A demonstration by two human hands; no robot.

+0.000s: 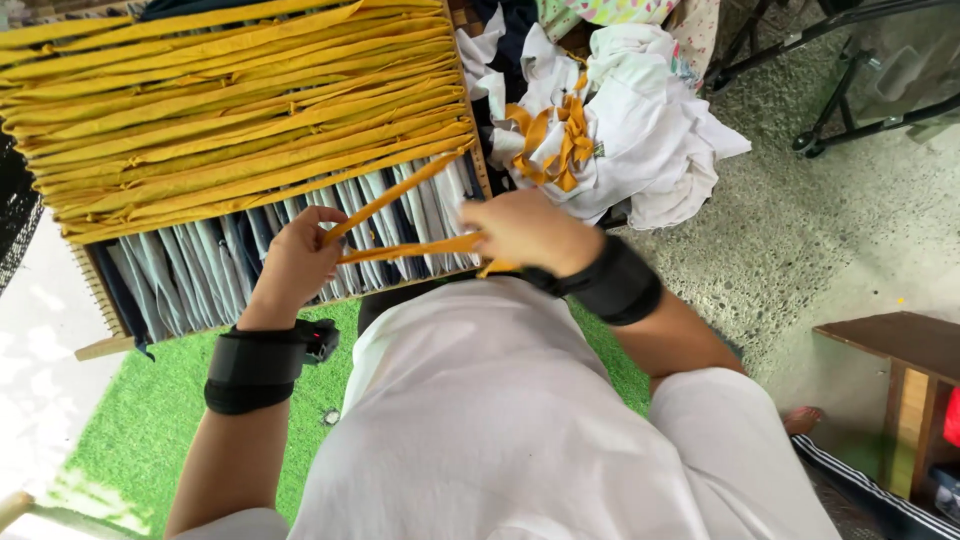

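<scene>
The left hand is pinching a yellow strip between thumb and fingers, closed on its near end, while the right hand is gripping the same strip at its other end, fingers curled shut around it. The strip is running taut between the two hands, and a second length of it is slanting up from the left hand toward the frame just beyond. Both wrists are wearing black bands, the left one carrying a small black device on its side.

Right behind the hands, the wooden frame is holding rows of yellow strips woven across pale grey and dark strips, whose lower ends are showing bare just past the left hand. Beyond the right hand, a heap of white cloth is lying with yellow scraps tangled on top. The person, in white clothing, is sitting over green turf, below the left hand. Farther off to the right of the right hand, a concrete floor is spreading out to a wooden stool and black metal legs.
</scene>
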